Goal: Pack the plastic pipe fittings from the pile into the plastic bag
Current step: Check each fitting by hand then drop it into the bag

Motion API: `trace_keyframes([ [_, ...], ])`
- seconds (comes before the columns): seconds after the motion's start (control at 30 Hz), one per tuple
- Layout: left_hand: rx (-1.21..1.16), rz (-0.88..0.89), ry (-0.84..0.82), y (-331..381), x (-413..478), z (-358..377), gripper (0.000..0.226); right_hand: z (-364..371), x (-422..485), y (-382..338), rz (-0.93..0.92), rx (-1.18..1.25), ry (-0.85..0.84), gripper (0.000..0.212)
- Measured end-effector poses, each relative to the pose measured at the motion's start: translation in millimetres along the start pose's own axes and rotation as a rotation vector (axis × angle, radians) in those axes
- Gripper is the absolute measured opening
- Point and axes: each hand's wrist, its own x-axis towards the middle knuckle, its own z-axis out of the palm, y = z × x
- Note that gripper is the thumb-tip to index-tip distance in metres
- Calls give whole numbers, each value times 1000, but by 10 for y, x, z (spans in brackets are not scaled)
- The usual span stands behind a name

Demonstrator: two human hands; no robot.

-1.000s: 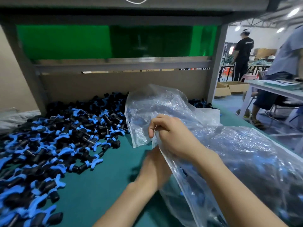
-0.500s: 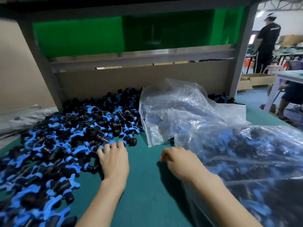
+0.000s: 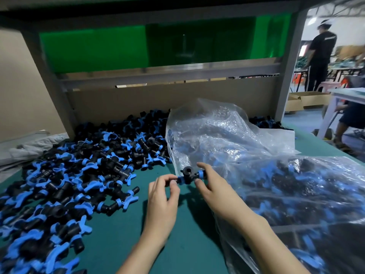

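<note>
Blue-and-black fitting (image 3: 187, 176), one piece, is now held up off the counter (image 3: 118, 244) between both hands, just at the near-left edge of the plastic bag (image 3: 227, 139).

Head view, change: half a second back the left hand (image 3: 164, 196) lay flat on the near edge of the pile (image 3: 79, 175) and the right hand (image 3: 215, 192) rested on the counter by the bag, both holding nothing. A second back both were at the bag. Now the left hand pinches the fitting's left end and the right hand pinches its right end.

Reading: one piece is picked and close to the bag. Neither hand holds the film, so the mouth may need opening again first.

Counts:
- Hands: two, both on the same fitting.
- Fittings in hand: one.
- Fittings in the pile, left and far: too many to count.
- Fittings already under the film at right: many, blurred.
- Bags: one or two, cannot tell.
- Person (image 3: 320, 56) standing far right: one.
</note>
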Motion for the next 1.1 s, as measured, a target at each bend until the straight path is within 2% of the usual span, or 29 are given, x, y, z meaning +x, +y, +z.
trace_keyframes([
  [0.13, -70, -112, -10, -91, 32, 6, 16, 16, 27, 14, -57, 1, -1, 27],
  [0.27, -143, -209, 12, -175, 80, -11, 25, -1, 36, -18, -18, 80, -52, 33],
  [0.4, -182, -204, 33, -179, 96, -12, 31, -4, 39, -4, 21, 125, -28, 31],
  [0.67, -236, -198, -27, -145, 85, -43, 23, 2, 67, 50, 53, 156, -22, 13],
  [1.1, -282, -200, -36, -115, 95, -18, 20, -14, 49, 34, 50, 148, -14, 12],
])
